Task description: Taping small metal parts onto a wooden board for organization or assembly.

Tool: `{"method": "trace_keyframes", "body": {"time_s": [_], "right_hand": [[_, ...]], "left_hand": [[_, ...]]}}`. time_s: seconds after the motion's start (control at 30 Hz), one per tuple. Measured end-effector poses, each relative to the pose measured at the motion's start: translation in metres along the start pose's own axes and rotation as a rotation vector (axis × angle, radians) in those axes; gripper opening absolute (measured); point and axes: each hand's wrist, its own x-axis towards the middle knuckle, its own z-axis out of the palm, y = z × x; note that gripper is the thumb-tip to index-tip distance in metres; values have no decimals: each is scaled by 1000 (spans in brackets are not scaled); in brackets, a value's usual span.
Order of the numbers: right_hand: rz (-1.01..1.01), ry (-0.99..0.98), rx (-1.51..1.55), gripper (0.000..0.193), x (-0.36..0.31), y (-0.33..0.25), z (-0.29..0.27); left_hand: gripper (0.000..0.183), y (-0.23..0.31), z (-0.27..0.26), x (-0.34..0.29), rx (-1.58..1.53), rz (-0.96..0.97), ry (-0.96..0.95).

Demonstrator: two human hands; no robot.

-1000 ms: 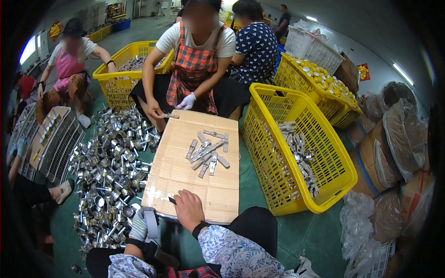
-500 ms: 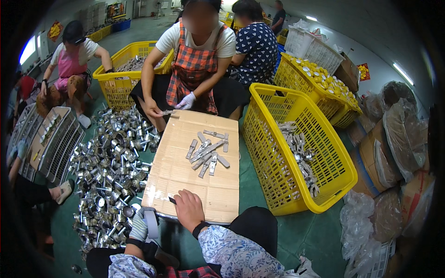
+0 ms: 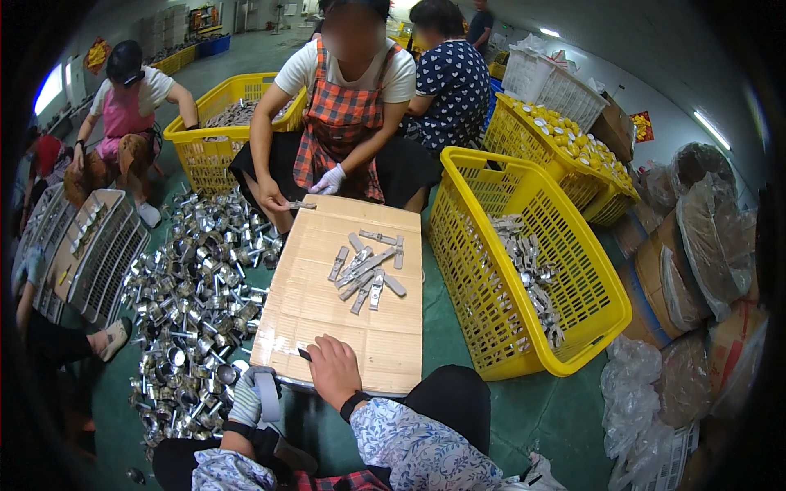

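My left hand [image 3: 245, 401], in a pale glove, is at the near left corner of the cardboard sheet. It is closed on a light grey curved band [image 3: 268, 396]; how the fingers grip it is partly hidden. My bare right hand [image 3: 334, 373] rests on the sheet's near edge, with a small dark piece [image 3: 304, 354] at its fingertips. A pale glint shows beside that piece, too small to name. Several grey metal clips [image 3: 360, 270] lie in a loose pile on the cardboard sheet [image 3: 295, 303], away from both my hands.
Beside the board, at left, metal cup-shaped parts with stems [image 3: 196, 319] cover the floor. A yellow basket [image 3: 565, 360] holding clips stands at right. Across from me a co-worker's bare hand [image 3: 273, 196] holds a clip [image 3: 300, 205] at the board's far corner. Wrapped cartons [image 3: 671, 278] line the right.
The co-worker's hand and clip have shifted slightly at the far corner of the board. The person at far left has lifted their head. My hands stay in place.
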Motion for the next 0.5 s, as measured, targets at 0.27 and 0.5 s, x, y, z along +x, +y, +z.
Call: {"method": "trace_keyframes", "body": {"time_s": [0.27, 0.5], "right_hand": [[-1, 3, 12, 34, 0, -1, -1], [1, 0, 7, 32, 0, -1, -2]], "left_hand": [[12, -2, -5, 2, -6, 8, -12], [13, -5, -9, 4, -12, 15, -37]]}}
